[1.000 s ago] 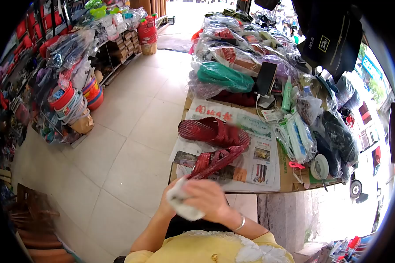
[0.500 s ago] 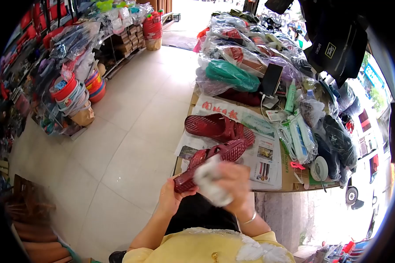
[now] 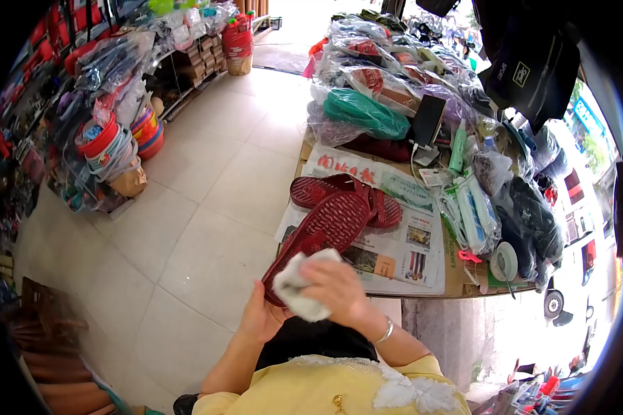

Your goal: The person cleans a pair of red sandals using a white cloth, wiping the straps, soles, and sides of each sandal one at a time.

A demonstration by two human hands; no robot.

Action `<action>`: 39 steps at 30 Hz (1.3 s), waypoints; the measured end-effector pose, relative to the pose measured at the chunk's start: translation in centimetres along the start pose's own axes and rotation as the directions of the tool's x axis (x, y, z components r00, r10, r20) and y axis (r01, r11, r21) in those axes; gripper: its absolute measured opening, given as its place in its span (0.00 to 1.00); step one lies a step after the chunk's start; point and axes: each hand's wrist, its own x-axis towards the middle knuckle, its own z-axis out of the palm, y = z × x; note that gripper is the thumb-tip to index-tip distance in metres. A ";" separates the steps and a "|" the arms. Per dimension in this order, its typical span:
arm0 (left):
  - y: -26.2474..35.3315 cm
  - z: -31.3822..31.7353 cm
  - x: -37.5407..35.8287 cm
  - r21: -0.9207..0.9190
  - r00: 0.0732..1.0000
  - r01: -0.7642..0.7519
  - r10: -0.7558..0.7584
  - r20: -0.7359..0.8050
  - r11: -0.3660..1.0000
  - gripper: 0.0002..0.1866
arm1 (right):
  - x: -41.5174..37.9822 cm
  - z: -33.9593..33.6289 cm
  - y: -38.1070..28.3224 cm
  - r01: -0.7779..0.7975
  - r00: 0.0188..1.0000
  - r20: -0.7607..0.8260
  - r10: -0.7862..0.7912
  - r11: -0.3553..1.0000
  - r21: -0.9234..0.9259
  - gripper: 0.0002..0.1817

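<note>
My left hand point(image 3: 262, 315) grips the near end of a dark red sandal point(image 3: 336, 220), which is tilted so its textured face shows. In my right hand point(image 3: 336, 283) is a folded white cloth point(image 3: 301, 290), pressed against the lower part of that sandal. The cloth and hand hide some of the sandal's near end. Behind it, a second dark red sandal point(image 3: 384, 209) lies on a newspaper point(image 3: 401, 242) at the table's left side, partly covered from view by the held one.
Plastic-wrapped goods point(image 3: 367, 114) are piled at the back of the table. A phone point(image 3: 428, 123) leans there, near a green tube point(image 3: 457, 147) and a tape roll point(image 3: 504, 263). Buckets point(image 3: 149, 131) stand left on the tiled floor point(image 3: 194, 242).
The held sandal has turned so its broad textured face shows more. My right hand and the cloth have moved left and slightly up along it.
</note>
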 end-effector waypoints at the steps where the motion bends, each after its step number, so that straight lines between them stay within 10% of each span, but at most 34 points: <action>1: 0.2 -0.5 0.1 0.003 1.000 0.003 -0.003 -0.002 1.000 0.40 | -1.0 0.0 1.4 -0.008 0.998 -0.059 0.003 0.997 -0.075 0.15; 3: 0.5 -1.2 -0.1 0.192 0.983 -0.040 0.004 0.186 0.981 0.39 | 0.8 -2.0 3.6 -0.151 0.934 -0.344 0.095 0.979 -0.140 0.17; 7: 0.5 -0.5 0.4 0.224 0.988 -0.126 0.102 0.114 0.966 0.35 | 0.9 -3.1 7.6 -0.314 0.941 -0.216 0.262 0.912 -0.262 0.22; 13: 1.4 1.0 0.8 0.209 0.979 -0.204 0.204 0.021 0.956 0.26 | 1.5 -1.2 2.5 -0.040 0.999 -0.001 0.040 0.999 -0.003 0.20; 20: 1.4 0.7 0.8 0.233 0.980 -0.200 0.193 0.056 0.952 0.34 | 2.2 -5.5 7.5 -0.252 0.956 -0.245 0.161 0.878 -0.407 0.22; 31: 1.6 0.3 1.4 0.322 0.970 -0.243 0.234 0.068 0.915 0.32 | 1.4 -3.7 2.8 0.019 0.992 0.123 -0.027 0.998 0.061 0.18; 39: 0.7 -1.1 1.3 0.296 0.956 -0.277 0.294 -0.014 0.914 0.36 | 0.7 -3.6 8.4 -0.135 0.965 0.205 0.162 0.981 -0.139 0.24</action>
